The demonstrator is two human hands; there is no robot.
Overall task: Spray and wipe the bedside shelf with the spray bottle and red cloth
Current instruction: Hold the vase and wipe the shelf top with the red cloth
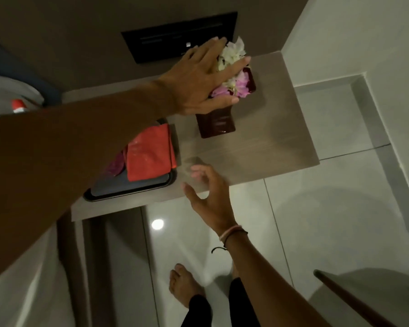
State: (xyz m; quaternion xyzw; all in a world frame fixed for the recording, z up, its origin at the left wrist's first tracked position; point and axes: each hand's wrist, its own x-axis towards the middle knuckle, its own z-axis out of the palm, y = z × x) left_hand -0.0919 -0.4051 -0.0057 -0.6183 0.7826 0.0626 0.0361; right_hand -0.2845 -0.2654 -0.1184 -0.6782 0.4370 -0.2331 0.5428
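Note:
The bedside shelf [265,147] is a pale wood-grain slab fixed in the wall corner. A folded red cloth [149,154] lies on a dark tray [128,194] at the shelf's left end. A dark red vase [216,125] with white and pink flowers [234,54] stands at the back. My left hand [198,79] reaches across with fingers spread over the flowers, thumb by the vase's neck. My right hand [206,192] hovers open over the shelf's front edge. A red and white object [18,106], possibly the spray bottle, lies at far left, partly hidden by my arm.
A black panel [177,36] is set in the wall behind the vase. Something purple [115,165] lies on the tray beside the cloth. White bedding [7,90] is at left. Glossy white floor tiles [305,220] and my bare foot [182,284] are below. A wooden rod [354,300] crosses the lower right.

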